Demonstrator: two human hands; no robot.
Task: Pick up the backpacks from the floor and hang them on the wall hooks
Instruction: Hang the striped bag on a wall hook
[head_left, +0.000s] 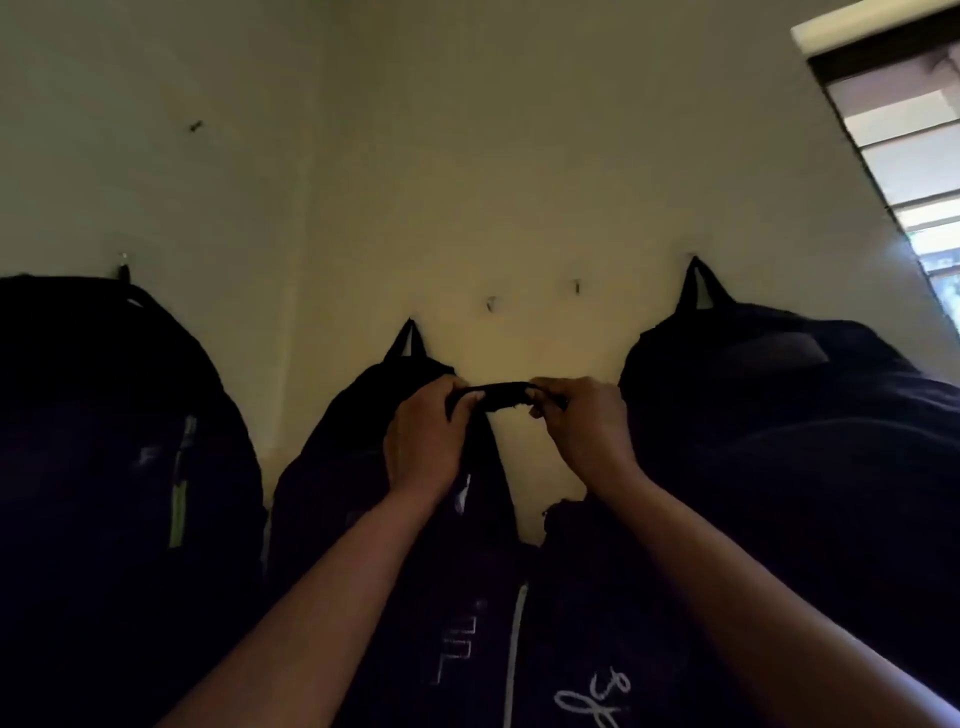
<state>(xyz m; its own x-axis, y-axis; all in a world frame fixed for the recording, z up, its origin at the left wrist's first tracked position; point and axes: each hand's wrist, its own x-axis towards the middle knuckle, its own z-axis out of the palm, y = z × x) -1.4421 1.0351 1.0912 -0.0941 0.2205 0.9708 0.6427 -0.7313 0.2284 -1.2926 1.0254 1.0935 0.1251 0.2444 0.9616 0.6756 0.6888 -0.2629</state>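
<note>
Three dark backpacks hang on the cream wall: one at the left (104, 441), one in the middle (332, 467) by its loop, one at the right (779, 441) by its loop. I hold up a fourth dark backpack (519, 649) with white lettering in front of me. My left hand (423, 436) and my right hand (582, 426) both grip its black top handle (501, 397), stretched between them. Two bare hooks, one (491, 304) and another (576, 286), stick out of the wall just above the handle.
A window (904, 156) with a dark frame sits at the upper right. A small nail (195, 125) is higher on the wall at the left. The left backpack's hook (123, 262) shows above it.
</note>
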